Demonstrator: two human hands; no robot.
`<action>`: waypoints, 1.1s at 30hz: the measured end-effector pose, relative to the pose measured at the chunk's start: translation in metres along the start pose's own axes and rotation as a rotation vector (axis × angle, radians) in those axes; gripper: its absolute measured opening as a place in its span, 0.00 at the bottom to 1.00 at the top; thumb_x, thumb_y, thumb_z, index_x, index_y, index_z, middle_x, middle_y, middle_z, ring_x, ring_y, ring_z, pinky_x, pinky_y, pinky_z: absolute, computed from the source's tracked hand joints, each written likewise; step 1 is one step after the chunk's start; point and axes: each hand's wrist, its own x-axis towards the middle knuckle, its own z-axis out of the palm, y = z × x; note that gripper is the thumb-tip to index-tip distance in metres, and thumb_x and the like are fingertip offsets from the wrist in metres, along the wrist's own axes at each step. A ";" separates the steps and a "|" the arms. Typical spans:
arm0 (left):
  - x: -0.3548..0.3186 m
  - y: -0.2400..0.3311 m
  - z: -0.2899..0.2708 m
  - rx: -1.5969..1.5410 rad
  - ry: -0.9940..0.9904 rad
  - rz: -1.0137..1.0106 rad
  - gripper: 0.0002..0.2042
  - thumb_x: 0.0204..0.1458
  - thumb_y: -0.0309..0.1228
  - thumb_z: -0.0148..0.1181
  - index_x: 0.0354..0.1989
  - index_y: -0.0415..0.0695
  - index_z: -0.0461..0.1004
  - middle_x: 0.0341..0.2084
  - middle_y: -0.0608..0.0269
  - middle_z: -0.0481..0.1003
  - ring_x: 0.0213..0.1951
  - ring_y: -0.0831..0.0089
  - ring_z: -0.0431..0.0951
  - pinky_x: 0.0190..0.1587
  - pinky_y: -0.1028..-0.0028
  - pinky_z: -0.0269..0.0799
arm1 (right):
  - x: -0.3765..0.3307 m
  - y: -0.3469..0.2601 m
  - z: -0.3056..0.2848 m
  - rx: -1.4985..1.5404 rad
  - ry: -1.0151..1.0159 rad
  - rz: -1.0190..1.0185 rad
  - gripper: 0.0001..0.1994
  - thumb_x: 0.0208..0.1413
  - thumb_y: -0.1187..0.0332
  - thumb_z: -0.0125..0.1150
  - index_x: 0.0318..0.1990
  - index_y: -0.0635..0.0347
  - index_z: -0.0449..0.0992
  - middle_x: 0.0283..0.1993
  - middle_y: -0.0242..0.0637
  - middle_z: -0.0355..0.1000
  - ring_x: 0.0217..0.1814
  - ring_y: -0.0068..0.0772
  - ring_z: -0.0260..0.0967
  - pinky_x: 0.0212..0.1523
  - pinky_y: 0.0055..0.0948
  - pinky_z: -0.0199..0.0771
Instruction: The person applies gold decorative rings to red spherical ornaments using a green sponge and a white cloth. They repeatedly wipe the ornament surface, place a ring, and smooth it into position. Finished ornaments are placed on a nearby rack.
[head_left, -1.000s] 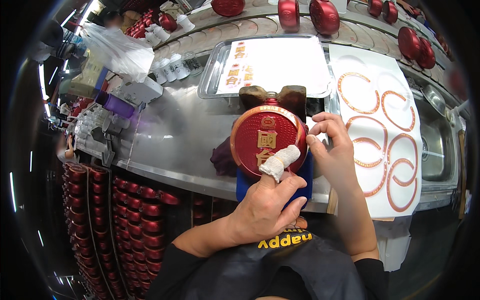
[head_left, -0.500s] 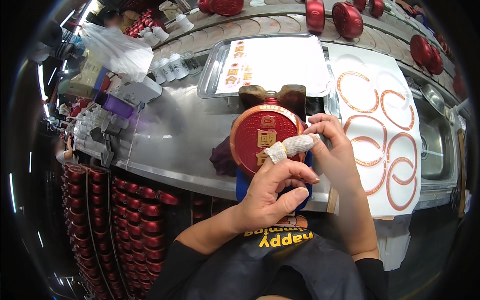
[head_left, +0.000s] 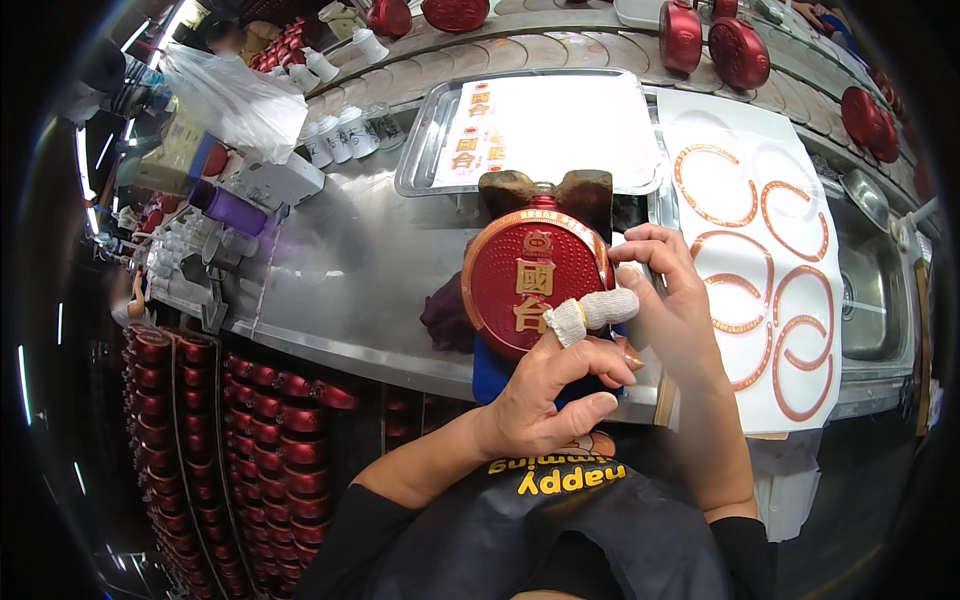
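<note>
A round red bottle with raised gold characters and a dotted face lies in front of a brown two-pronged holder. An orange-gold curved label strip runs along its rim. My left hand reaches in low on the right side; a white cloth cover sheathes its index finger, pressed against the rim. Its thumb is apart from the other fingers, and an orange strip end shows beside them. Bent around the bottle's right edge, my right hand has its thumb near the covered fingertip; its exact contact is partly hidden.
White sheets with curved orange strips lie on the right, beside a steel sink. Behind the bottle is a metal tray with a label sheet. A conveyor carries red bottles. Dark purple cloth sits left of the bottle.
My covered left index finger has slid right and slightly down along the rim, uncovering more of the lower gold character. The bottles on the conveyor have shifted right. My right hand is nearly still.
</note>
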 end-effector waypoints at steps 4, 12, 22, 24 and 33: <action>-0.007 -0.004 0.005 -0.457 0.084 -0.140 0.12 0.62 0.27 0.57 0.52 0.37 0.76 0.65 0.44 0.64 0.64 0.59 0.68 0.71 0.55 0.58 | 0.001 0.000 0.003 -0.042 0.031 -0.018 0.15 0.60 0.77 0.60 0.53 0.60 0.81 0.58 0.38 0.67 0.65 0.36 0.66 0.63 0.33 0.67; -0.014 -0.005 0.006 -0.247 -0.001 -0.106 0.14 0.61 0.25 0.56 0.54 0.37 0.75 0.67 0.46 0.60 0.68 0.58 0.62 0.73 0.56 0.54 | -0.007 0.009 0.008 -0.372 0.094 -0.343 0.22 0.54 0.83 0.61 0.56 0.54 0.82 0.58 0.46 0.67 0.61 0.50 0.65 0.62 0.43 0.66; -0.012 0.004 0.001 0.063 -0.040 -0.062 0.13 0.63 0.30 0.59 0.53 0.39 0.74 0.63 0.41 0.60 0.59 0.59 0.71 0.55 0.64 0.78 | -0.006 0.011 0.002 -0.586 0.123 -0.507 0.25 0.47 0.84 0.63 0.55 0.53 0.82 0.56 0.46 0.68 0.61 0.54 0.64 0.61 0.49 0.67; -0.011 0.005 0.001 0.095 -0.046 -0.082 0.13 0.63 0.29 0.59 0.53 0.38 0.75 0.63 0.40 0.60 0.58 0.58 0.71 0.53 0.65 0.79 | -0.008 0.010 0.002 -0.592 0.109 -0.502 0.26 0.46 0.84 0.63 0.55 0.53 0.82 0.56 0.45 0.68 0.61 0.55 0.64 0.61 0.50 0.68; -0.013 0.006 0.006 0.019 0.051 -0.138 0.11 0.63 0.26 0.58 0.52 0.36 0.74 0.65 0.43 0.60 0.57 0.62 0.70 0.50 0.71 0.79 | -0.011 0.011 -0.001 -0.597 0.108 -0.494 0.27 0.45 0.82 0.65 0.57 0.53 0.81 0.55 0.45 0.69 0.61 0.55 0.64 0.61 0.50 0.69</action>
